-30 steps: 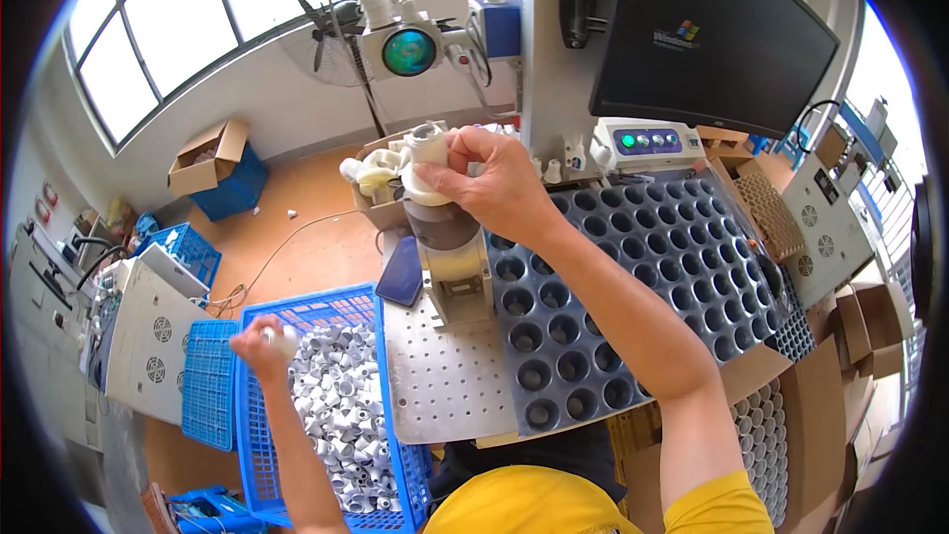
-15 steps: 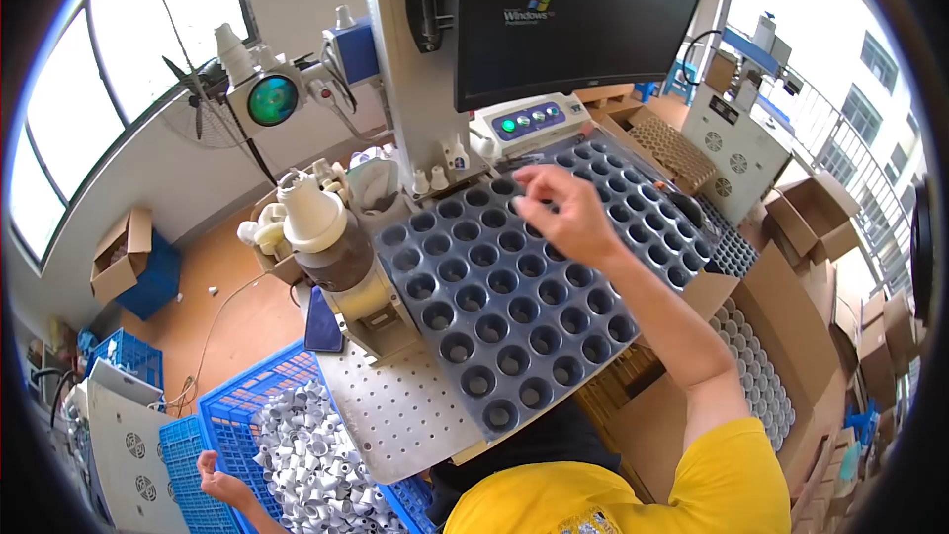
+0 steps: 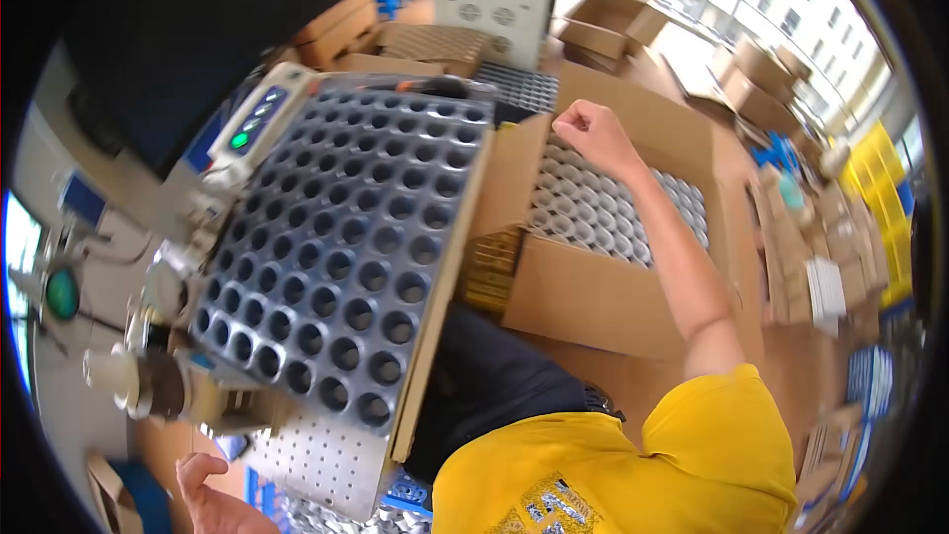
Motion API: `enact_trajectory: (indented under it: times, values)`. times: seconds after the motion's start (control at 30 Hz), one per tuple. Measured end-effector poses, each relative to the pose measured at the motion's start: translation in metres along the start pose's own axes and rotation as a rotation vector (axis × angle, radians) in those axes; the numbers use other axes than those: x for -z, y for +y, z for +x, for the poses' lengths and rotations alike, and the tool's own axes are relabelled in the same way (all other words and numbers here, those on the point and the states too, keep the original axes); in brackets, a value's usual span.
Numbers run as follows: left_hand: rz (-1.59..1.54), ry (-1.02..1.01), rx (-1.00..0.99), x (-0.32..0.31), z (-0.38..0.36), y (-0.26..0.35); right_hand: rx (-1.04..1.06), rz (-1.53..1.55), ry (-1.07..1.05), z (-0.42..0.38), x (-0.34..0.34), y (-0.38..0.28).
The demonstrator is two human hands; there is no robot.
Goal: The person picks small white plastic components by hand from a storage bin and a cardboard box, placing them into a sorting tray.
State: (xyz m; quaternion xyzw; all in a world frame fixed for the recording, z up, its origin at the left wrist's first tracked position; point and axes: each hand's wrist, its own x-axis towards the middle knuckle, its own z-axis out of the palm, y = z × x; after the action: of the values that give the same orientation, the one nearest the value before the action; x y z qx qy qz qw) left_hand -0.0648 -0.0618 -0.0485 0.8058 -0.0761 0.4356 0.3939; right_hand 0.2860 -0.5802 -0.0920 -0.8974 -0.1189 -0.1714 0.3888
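My right hand [image 3: 599,138] is raised over an open cardboard box [image 3: 603,297], its fingers curled together and no object visible in them. Rows of round, light grey cup-like parts [image 3: 588,213] fill the box below it. At the bottom left, my left hand [image 3: 213,502] is partly cut off by the frame edge. Its visible fingers are bent and apart, holding nothing I can see. Nearby is a blue plastic basket [image 3: 259,490] with small grey-white parts [image 3: 326,516]. The dark tray [image 3: 326,262] with rows of round holes lies between my hands.
A perforated metal plate [image 3: 316,455] adjoins the tray's near end. Left of the tray stand a beige cylindrical device [image 3: 148,383], a control box with a green button [image 3: 259,124] and a dark monitor [image 3: 198,30]. More cartons [image 3: 613,25] are at the back.
The view has swung right. My right hand has moved from above the tray to above the cardboard box. My left hand remains near the blue basket.
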Motion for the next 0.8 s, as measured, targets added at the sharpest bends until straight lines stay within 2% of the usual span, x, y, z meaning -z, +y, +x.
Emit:
enact_trajectory:
  times: [0.03, 0.13, 0.17, 0.27, 0.33, 0.4, 0.47, 0.53, 0.57, 0.67, 0.77, 0.8]
  values:
    - [-0.014, -0.119, -0.049, -0.011, 0.015, 0.005, -0.063, -0.057, -0.023, -0.017, 0.016, 0.020]
    - [-0.216, -0.258, -0.428, -0.071, 0.057, 0.034, -0.261, -0.207, -0.092, -0.072, 0.051, 0.099]
    - [-0.234, -0.306, -0.429, -0.089, 0.066, 0.046, -0.329, -0.236, -0.091, -0.094, 0.062, 0.121]
    - [-0.160, -0.467, -0.128, -0.154, 0.081, 0.087, -0.511, -0.333, 0.027, -0.159, 0.091, 0.197]
    - [-0.330, -0.629, -0.171, -0.212, 0.094, 0.093, -0.635, -0.380, 0.110, -0.190, 0.109, 0.235]
    - [-0.395, -0.762, -0.109, -0.279, 0.101, 0.104, -0.782, -0.410, 0.180, -0.212, 0.131, 0.266]
    - [-0.377, -0.910, -0.184, -0.353, 0.102, 0.089, -0.812, -0.441, 0.258, -0.232, 0.149, 0.318]
    - [-0.256, -0.941, -0.196, -0.433, 0.086, 0.065, -0.818, -0.456, 0.326, -0.245, 0.164, 0.360]
    - [-0.197, -0.970, -0.105, -0.474, 0.074, 0.052, -0.857, -0.441, 0.346, -0.244, 0.170, 0.363]
    - [-0.048, -1.074, 0.113, -0.577, 0.041, 0.019, -1.031, -0.269, 0.272, -0.238, 0.184, 0.387]
    - [-0.004, -1.167, 0.113, -0.631, 0.014, -0.005, -1.156, -0.407, 0.118, -0.223, 0.180, 0.393]
    - [0.046, -1.272, 0.137, -0.657, -0.001, -0.022, -1.191, -0.463, 0.067, -0.218, 0.177, 0.398]
